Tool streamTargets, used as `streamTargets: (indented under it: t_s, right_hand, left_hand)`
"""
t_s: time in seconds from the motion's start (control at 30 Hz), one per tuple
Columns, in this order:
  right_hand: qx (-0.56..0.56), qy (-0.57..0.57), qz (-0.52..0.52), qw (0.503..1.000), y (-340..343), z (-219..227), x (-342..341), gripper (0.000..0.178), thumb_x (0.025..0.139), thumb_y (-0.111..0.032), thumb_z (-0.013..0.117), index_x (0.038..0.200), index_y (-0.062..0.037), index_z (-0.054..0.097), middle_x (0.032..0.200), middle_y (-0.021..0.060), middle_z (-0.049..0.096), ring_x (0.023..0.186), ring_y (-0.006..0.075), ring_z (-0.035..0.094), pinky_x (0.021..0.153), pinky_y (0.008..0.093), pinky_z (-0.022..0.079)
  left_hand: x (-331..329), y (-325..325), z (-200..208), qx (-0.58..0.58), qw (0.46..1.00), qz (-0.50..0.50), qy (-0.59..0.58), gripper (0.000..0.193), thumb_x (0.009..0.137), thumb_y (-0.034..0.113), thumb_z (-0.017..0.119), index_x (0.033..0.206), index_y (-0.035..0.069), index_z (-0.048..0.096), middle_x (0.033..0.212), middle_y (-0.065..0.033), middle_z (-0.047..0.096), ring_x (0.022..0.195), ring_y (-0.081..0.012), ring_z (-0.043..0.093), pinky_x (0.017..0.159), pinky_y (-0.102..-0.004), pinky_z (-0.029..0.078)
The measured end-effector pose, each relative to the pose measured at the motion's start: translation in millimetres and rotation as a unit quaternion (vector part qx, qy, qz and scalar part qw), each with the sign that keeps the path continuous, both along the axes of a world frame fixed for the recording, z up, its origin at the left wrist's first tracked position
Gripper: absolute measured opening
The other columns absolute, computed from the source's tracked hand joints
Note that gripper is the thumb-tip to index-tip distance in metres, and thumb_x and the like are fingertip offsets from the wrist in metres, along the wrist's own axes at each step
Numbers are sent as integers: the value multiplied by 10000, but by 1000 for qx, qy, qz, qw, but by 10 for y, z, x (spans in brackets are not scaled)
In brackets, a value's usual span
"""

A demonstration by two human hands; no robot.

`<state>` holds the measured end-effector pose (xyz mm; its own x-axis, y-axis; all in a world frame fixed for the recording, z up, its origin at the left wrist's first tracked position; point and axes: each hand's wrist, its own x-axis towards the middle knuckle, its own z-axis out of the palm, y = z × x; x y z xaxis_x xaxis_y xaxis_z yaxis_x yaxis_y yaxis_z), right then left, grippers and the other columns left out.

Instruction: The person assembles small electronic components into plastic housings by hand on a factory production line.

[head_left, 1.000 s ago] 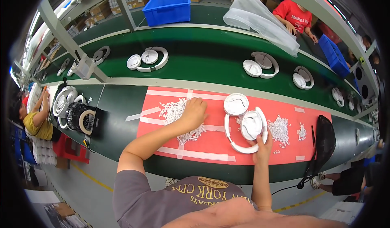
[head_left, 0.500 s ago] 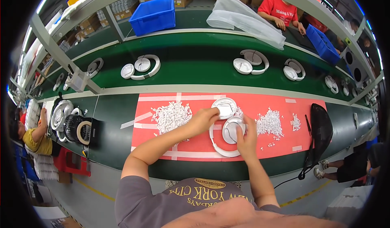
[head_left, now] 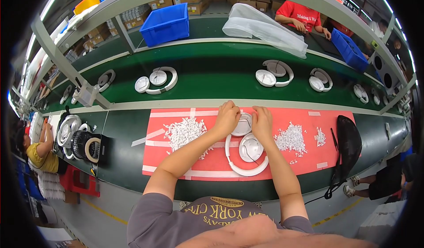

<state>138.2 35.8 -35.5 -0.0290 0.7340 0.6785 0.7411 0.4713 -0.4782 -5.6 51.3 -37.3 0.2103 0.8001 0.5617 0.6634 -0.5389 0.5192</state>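
White over-ear headphones (head_left: 248, 172) lie on a red mat (head_left: 207, 162), the band curving toward me and the inner sides of both ear cups facing up. A dark thin wire shows in the near ear cup (head_left: 251, 149). My left hand (head_left: 226, 120) and my right hand (head_left: 262, 125) flank the far ear cup (head_left: 242, 126), bent fingers at its far edge. Fingertips on both hands are pinched; whatever sits in them is too small or hidden to name. Piles of small white pieces lie to the left (head_left: 185, 133) and right (head_left: 291, 139).
A smaller heap of white bits (head_left: 320, 137) and a black bag-like object (head_left: 348, 144) lie rightward. Beyond a pale rail, more headphones (head_left: 161, 80) rest on a green belt (head_left: 212, 71). A black cable coil (head_left: 84, 143) stands left. A co-worker in red (head_left: 304, 14) sits across.
Both hands have moved away from me to the far ear cup's far edge. My right hand has left the near ear cup, which now shows more fully. Headphones on the belt have shifted slightly right.
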Motion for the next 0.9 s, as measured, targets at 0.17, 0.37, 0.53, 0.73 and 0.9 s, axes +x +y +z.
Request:
streamTargets:
  t_s: [0.17, 0.37, 0.53, 0.73, 0.9]
  right_hand:
    - [-200, 71, 30, 977, 81, -210, 49, 133, 741, -15, 473, 826, 17, 570, 824, 180, 566, 814, 349, 524, 725, 421, 412]
    - [-168, 57, 43, 983, 115, -205, 121, 181, 734, 7, 444, 859, 37, 573, 851, 189, 568, 811, 348, 539, 722, 398, 427]
    - [-164, 67, 42, 983, 104, -235, 240, 185, 712, 0, 463, 849, 24, 586, 821, 191, 569, 819, 350, 526, 723, 428, 416]
    - [-166, 42, 39, 984, 201, -281, 312, 219, 724, -14, 467, 903, 29, 586, 841, 184, 567, 778, 335, 549, 699, 388, 439]
    - [-208, 68, 52, 974, 186, -287, 277, 233, 711, -36, 480, 908, 28, 586, 857, 187, 571, 790, 332, 550, 712, 403, 436]
  left_hand:
    - [209, 148, -197, 7, 996, 22, 90, 25, 628, 13, 587, 649, 0, 580, 794, -115, 478, 799, -271, 454, 682, -375, 345]
    - [308, 240, -259, 44, 990, 15, 135, 24, 613, 11, 547, 632, 0, 558, 783, -139, 473, 775, -275, 448, 654, -366, 328]
    - [420, 250, -159, 50, 983, 80, 156, 93, 639, 50, 558, 719, 4, 550, 800, -127, 494, 798, -272, 475, 670, -369, 345]
    - [351, 437, -276, 3, 976, -89, 201, 69, 673, 47, 518, 730, 24, 550, 733, -126, 552, 761, -284, 533, 674, -385, 392]
    - [312, 471, -310, 12, 970, -96, 221, 74, 666, 39, 520, 730, 25, 553, 741, -129, 556, 773, -277, 540, 681, -377, 400]
